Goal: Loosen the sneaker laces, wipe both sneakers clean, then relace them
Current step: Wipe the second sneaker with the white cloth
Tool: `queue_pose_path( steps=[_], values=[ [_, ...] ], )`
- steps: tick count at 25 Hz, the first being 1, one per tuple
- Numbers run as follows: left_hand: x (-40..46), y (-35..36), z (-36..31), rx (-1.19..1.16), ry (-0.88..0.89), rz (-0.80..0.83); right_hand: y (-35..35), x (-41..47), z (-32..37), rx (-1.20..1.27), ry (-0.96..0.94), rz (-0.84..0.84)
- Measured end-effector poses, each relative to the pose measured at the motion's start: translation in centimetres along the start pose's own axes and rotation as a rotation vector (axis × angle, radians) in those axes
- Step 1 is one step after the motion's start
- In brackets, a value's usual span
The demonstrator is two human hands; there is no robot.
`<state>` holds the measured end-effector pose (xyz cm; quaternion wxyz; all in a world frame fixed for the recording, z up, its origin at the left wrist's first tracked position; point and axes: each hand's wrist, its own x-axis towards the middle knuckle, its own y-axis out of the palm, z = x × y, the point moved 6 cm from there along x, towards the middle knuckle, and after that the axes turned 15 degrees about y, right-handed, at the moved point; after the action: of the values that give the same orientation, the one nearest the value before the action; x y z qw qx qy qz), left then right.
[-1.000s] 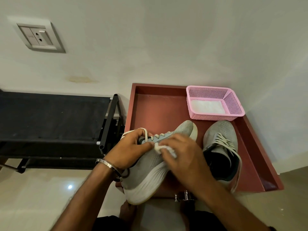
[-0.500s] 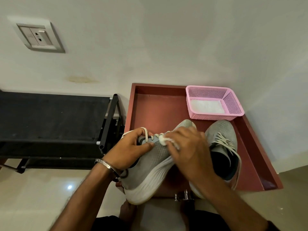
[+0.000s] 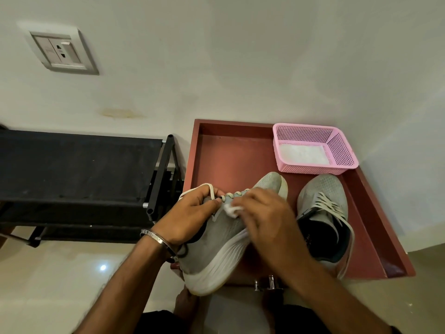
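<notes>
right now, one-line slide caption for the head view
Left hand holds a grey sneaker while the right hand wipes it with a white wipe; second sneaker rests on the red tray.

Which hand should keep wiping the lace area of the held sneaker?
Right. The right hand already pinches the white wipe against the sneaker beside its laces, while the left hand grips the collar and steadies it.
</notes>
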<state>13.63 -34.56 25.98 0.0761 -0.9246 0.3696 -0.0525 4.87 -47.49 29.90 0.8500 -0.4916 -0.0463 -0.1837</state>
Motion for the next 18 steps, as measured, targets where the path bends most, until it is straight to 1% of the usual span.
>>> queue_pose_path(
  steps=[2,4,5,6,8,9,10,11,13,14,16,18],
  values=[
    [-0.1,0.2,-0.1,0.007,-0.017,0.001,-1.2,1.4,-2.9,-0.057,0.146,-0.131],
    [-0.1,0.5,-0.1,-0.006,-0.036,-0.017,-1.7,1.5,-3.5,-0.022,0.249,-0.182],
    [-0.2,0.5,-0.2,-0.016,-0.051,-0.032,-1.3,1.1,-2.4,0.014,0.236,-0.160],
    [-0.2,0.5,-0.3,-0.023,-0.060,-0.049,-0.6,0.5,-0.8,0.055,0.183,-0.111],
    [-0.2,0.3,-0.2,-0.020,-0.051,-0.071,0.2,-0.8,2.0,0.090,0.011,-0.009],
    [-0.2,0.2,-0.2,-0.017,-0.046,-0.075,0.2,-0.8,2.1,0.066,-0.051,0.008],
    [-0.2,0.2,-0.3,-0.016,-0.049,-0.070,-0.1,-0.2,1.3,0.028,-0.058,-0.019],
    [-0.2,0.4,-0.3,-0.011,-0.057,-0.058,-0.6,0.7,-0.3,-0.003,-0.004,-0.079],
    [-0.3,1.0,-0.6,0.003,-0.072,-0.019,-1.8,2.0,-3.3,-0.015,0.171,-0.179],
    [-0.3,1.2,-0.8,0.005,-0.070,-0.008,-2.0,1.9,-3.5,0.006,0.221,-0.184],
    [-0.3,1.2,-1.2,0.016,-0.048,-0.009,-1.1,0.9,-1.2,0.079,0.182,-0.113],
    [-0.4,0.9,-1.2,0.024,-0.028,-0.014,-0.4,-0.4,1.3,0.147,0.061,0.004]
  ],
)
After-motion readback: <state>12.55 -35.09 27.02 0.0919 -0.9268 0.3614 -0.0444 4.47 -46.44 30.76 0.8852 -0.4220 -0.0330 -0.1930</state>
